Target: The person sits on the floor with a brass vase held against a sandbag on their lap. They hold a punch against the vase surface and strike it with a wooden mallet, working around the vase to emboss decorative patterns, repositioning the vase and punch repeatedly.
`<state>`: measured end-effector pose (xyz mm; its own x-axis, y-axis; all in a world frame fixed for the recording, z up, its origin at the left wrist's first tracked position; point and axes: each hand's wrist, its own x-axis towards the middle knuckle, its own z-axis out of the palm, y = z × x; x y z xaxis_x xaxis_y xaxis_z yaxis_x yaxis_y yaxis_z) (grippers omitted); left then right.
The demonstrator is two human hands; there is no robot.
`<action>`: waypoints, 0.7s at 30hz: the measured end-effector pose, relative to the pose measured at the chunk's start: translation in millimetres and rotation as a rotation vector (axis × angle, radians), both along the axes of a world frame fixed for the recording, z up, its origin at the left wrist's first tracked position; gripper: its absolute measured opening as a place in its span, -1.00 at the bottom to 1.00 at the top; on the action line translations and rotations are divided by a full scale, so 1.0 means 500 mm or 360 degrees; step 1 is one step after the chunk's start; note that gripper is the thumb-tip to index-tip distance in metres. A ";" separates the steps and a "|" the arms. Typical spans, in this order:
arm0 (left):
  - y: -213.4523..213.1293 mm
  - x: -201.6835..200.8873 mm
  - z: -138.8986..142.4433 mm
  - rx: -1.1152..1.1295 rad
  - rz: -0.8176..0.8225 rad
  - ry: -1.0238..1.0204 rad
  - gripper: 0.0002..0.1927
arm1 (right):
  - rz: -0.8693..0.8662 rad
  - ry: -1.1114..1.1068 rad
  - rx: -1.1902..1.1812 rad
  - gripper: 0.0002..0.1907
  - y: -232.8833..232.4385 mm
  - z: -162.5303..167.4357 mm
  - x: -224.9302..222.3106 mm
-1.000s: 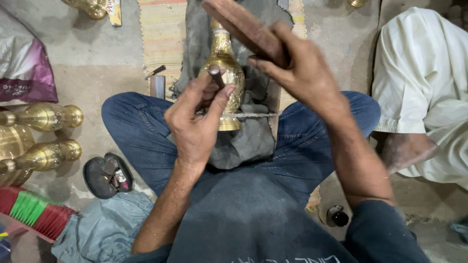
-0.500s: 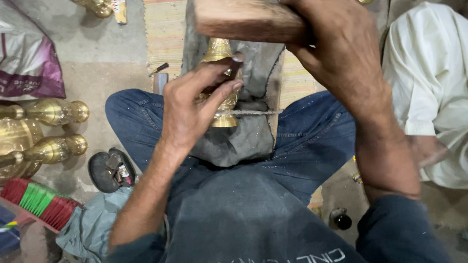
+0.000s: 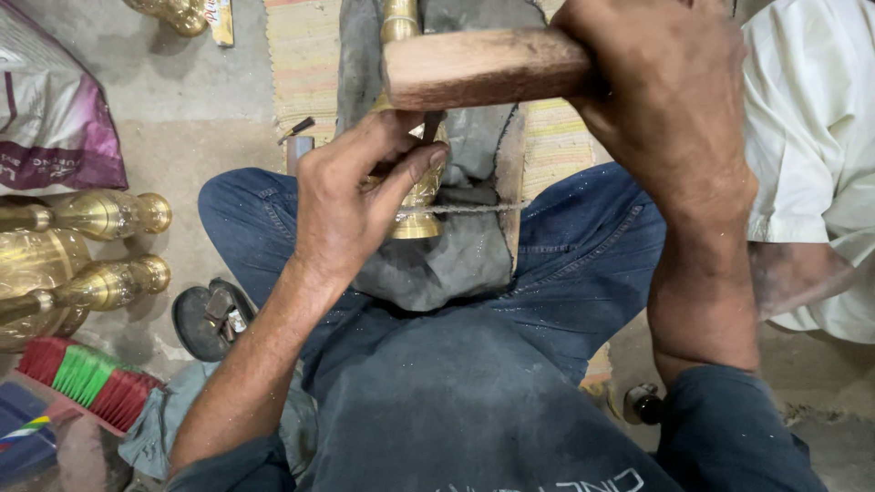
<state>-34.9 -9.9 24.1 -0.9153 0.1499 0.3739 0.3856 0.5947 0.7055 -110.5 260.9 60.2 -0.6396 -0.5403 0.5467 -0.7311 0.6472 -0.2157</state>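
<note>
2 hands busy: left hand [image 3: 351, 196] pinching dark punch [image 3: 428, 126] against brass vase [image 3: 415, 196]; right hand [image 3: 670, 100] gripping wooden mallet [image 3: 483, 68].

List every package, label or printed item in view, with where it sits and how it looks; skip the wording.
Plastic bag: far left on the floor, crumpled, purple and grey-white with printing.
Small printed pack: top edge, left of the woven mat, narrow, yellow and pale.
Printed lettering on the dark shirt: bottom edge, pale outline characters.
No screens or signs show.
</note>
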 end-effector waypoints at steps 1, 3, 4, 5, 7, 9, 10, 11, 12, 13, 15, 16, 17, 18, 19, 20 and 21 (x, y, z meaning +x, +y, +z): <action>0.001 -0.005 -0.002 -0.0022 0.0007 0.0003 -0.67 | -0.0068 -0.0014 -0.0003 -0.74 -0.005 0.003 0.000; 0.002 -0.007 -0.004 -0.0014 0.0002 0.0001 -0.64 | -0.0198 -0.0292 -0.0203 -0.68 -0.008 0.009 0.001; 0.003 -0.008 -0.004 0.0009 -0.0011 0.0000 -0.64 | -0.0254 -0.0559 -0.0401 -0.64 -0.008 0.012 0.001; 0.003 -0.008 -0.004 0.0033 -0.0024 0.0000 -0.65 | -0.0195 -0.0319 -0.0137 -0.66 -0.009 0.010 0.000; 0.002 -0.010 -0.002 -0.0009 -0.0009 -0.0032 -0.67 | -0.0073 0.0002 0.0128 -0.66 -0.002 0.007 -0.004; 0.002 -0.007 0.000 -0.0012 -0.0013 -0.0060 -0.66 | 0.0066 -0.0028 -0.0113 -0.60 0.001 -0.004 -0.008; 0.001 -0.006 0.001 0.0005 -0.0012 -0.0052 -0.65 | 0.0085 -0.0074 -0.0128 -0.60 0.006 -0.007 -0.008; 0.000 -0.005 0.001 0.0020 -0.0008 -0.0041 -0.64 | 0.0104 -0.0120 -0.0143 -0.60 0.008 -0.012 -0.009; 0.000 -0.003 0.001 -0.0003 -0.0025 -0.0028 -0.68 | 0.0053 -0.0119 0.0073 -0.64 0.014 -0.013 -0.007; -0.001 -0.005 0.001 -0.0027 -0.0052 -0.0011 -0.71 | 0.0042 -0.0164 0.0112 -0.67 0.016 -0.015 -0.006; -0.001 -0.004 0.002 -0.0026 -0.0072 -0.0001 -0.71 | 0.0082 -0.0311 0.0019 -0.69 0.018 -0.018 -0.003; -0.001 -0.004 0.003 0.0003 -0.0062 -0.0004 -0.67 | 0.0101 -0.0378 -0.0086 -0.68 0.018 -0.020 -0.002; -0.001 -0.005 0.005 0.0028 -0.0066 0.0000 -0.63 | 0.0122 -0.0442 -0.0194 -0.67 0.018 -0.021 0.000; -0.001 -0.007 0.006 0.0029 -0.0071 -0.0001 -0.63 | 0.0109 -0.0465 -0.0281 -0.65 0.017 -0.024 0.000; -0.001 -0.006 0.009 0.0029 -0.0061 -0.0002 -0.63 | 0.0110 -0.0490 -0.0366 -0.64 0.016 -0.026 0.000; -0.001 -0.005 0.011 0.0033 -0.0044 -0.0008 -0.63 | 0.0135 -0.0464 -0.0359 -0.63 0.015 -0.029 -0.002; 0.000 -0.004 0.013 0.0031 -0.0044 -0.0007 -0.63 | 0.0148 -0.0440 -0.0355 -0.62 0.016 -0.030 -0.002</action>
